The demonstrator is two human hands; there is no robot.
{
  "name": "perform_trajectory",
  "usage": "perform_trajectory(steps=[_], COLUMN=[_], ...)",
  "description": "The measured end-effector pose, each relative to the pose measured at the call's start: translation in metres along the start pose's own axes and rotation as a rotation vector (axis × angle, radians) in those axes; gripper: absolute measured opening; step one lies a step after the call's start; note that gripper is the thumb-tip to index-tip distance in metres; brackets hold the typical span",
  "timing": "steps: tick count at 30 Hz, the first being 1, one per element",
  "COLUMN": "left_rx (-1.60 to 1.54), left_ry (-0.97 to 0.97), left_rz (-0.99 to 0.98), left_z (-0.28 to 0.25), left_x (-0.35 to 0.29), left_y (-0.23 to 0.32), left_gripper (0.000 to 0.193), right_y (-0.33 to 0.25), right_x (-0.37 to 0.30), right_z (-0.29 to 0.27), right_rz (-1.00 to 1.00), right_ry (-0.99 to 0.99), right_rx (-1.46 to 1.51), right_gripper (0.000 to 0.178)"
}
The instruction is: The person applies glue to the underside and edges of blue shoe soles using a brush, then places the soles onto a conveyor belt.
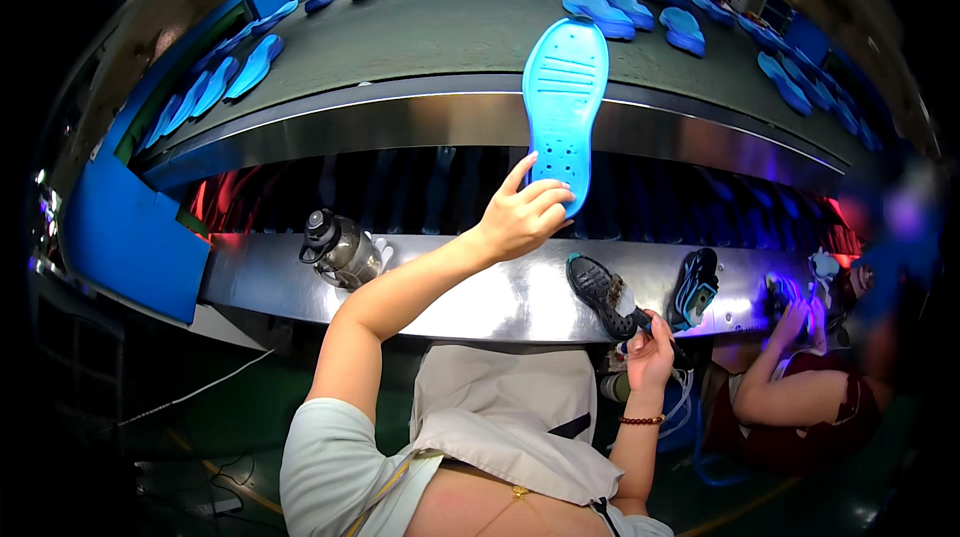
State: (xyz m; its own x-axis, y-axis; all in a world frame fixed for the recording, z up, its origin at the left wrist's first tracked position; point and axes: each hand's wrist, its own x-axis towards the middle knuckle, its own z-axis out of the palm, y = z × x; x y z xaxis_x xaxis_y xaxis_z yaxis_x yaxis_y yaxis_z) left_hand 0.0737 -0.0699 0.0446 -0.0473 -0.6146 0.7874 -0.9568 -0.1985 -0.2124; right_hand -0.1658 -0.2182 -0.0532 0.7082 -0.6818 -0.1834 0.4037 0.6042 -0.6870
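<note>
My left hand (528, 215) grips a bright blue shoe sole (566, 87) by its lower end. The sole stands nearly upright in front of the conveyor's edge, its grooved and holed face toward me. Lower right, my right hand (652, 355) is closed round a slim dark-handled tool (643, 321); the head of the tool is hard to make out. Beside that hand, a dark shoe sole (592, 282) lies on the metal ledge, with a pale patch against its edge. A dark shoe with blue trim (693, 289) rests just to its right.
Blue soles (597, 11) lie spread over the green conveyor belt (400, 37). A clear bottle with a black lid (345, 252) stands on the metal ledge (460, 287) at left. On the right, another person's hands (795, 322) work close by. Dark soles fill the slot under the belt.
</note>
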Motion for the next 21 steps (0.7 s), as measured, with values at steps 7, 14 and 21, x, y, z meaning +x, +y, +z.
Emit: perform_trajectory(steps=[7,14,21], left_rx=[-0.129,-0.442,-0.256], left_ry=[0.023,-0.19,-0.641], left_rz=[0.031,-0.091,-0.233], left_z=[-0.016,-0.018,0.029], left_x=[-0.02,-0.113,-0.168], left_y=[0.009,0.068,0.045], left_gripper=[0.02,0.023,0.02], right_y=[-0.002,-0.006,0.0], right_x=[0.01,0.015,0.02], right_z=[0.009,0.0,-0.007], right_rz=[-0.026,-0.044,-0.034], right_ry=[-0.03,0.075,0.05], right_rx=[-0.008,0.037,0.03], right_gripper=[0.021,0.021,0.019])
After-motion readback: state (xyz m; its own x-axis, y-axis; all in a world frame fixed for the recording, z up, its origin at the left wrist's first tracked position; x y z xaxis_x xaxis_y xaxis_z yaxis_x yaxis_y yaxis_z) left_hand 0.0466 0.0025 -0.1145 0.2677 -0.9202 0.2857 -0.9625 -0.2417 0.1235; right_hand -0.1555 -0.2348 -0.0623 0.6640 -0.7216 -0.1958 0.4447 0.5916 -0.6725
